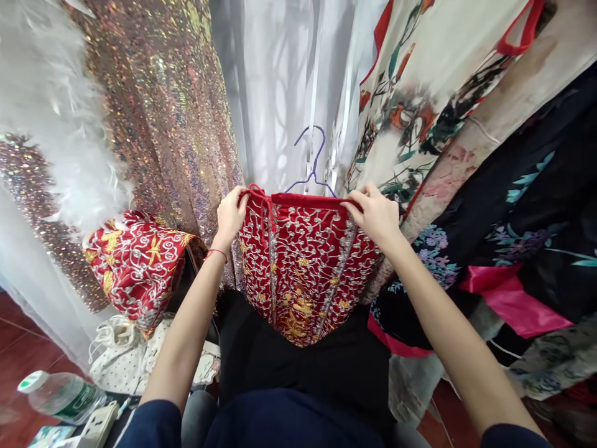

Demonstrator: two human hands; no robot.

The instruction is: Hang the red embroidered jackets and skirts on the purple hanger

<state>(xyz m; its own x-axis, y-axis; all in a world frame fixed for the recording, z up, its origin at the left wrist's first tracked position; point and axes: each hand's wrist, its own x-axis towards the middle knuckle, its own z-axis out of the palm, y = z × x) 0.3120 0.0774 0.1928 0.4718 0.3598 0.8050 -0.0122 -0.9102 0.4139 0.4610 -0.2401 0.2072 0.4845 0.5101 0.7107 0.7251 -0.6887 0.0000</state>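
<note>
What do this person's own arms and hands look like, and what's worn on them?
The left hand and right hand are ungloved. A thin red cord bracelet circles the left wrist; none shows on the right. Both dark blue sleeves leave the forearms bare.

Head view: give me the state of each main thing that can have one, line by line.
red embroidered bodice, spread between both hands, narrow point down
left hand, fingers pinching its top edge
right hand, fingers pinching its top edge
red tie, looped, ends hanging
purple hanger, hook up, lower part hidden
bottle, capped; upright or lying, unclear
sequined fabric, hanging
other red embroidered piece, unheld
</note>
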